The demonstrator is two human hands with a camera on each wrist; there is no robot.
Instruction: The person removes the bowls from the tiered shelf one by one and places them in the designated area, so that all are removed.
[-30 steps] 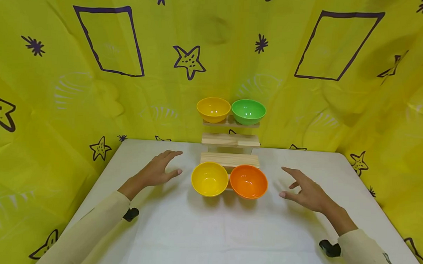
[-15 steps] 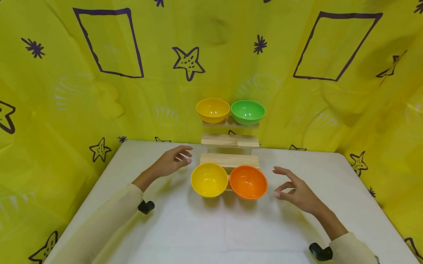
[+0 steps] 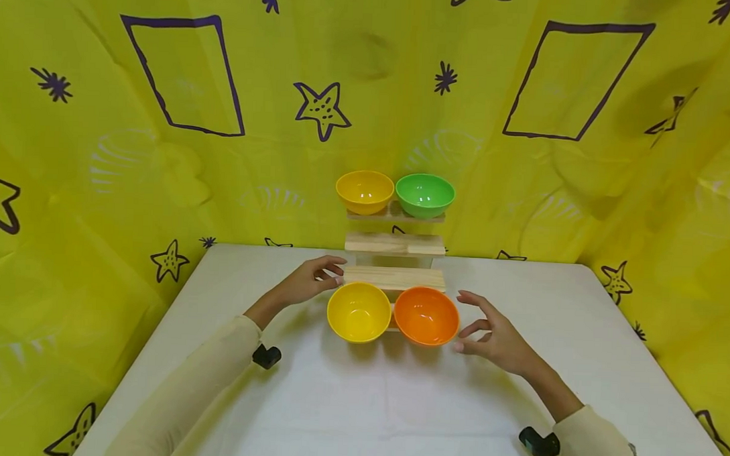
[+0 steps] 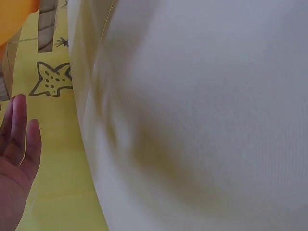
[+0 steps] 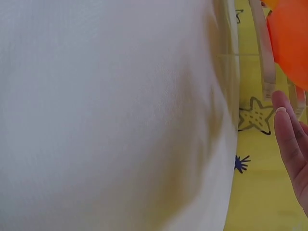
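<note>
- Head view: both arms, in pale sleeves [image 3: 184, 389], reach forward over the white desk [image 3: 335, 401] from either side of a wooden stand [image 3: 395, 242].
- Left hand [image 3: 311, 280]: fingers loosely bent, pointing inward, thumb below them; its grip is empty. The fingertips are at the stand's left end, just above the rim of the yellow bowl [image 3: 359, 313]; contact is unclear.
- Right hand [image 3: 498, 340]: thumb and index finger spread apart in a curve beside the right rim of the orange bowl [image 3: 426, 316]; this grip holds nothing either, and whether it touches is unclear.
- The yellow and orange bowls sit side by side at the stand's front; an amber bowl [image 3: 365, 191] and a green bowl [image 3: 425, 195] stand on its top step.
- Left wrist view: slightly bent fingers point upward, apart from the bowl in the corner.
- Right wrist view: fingers point upward just below the orange bowl.
</note>
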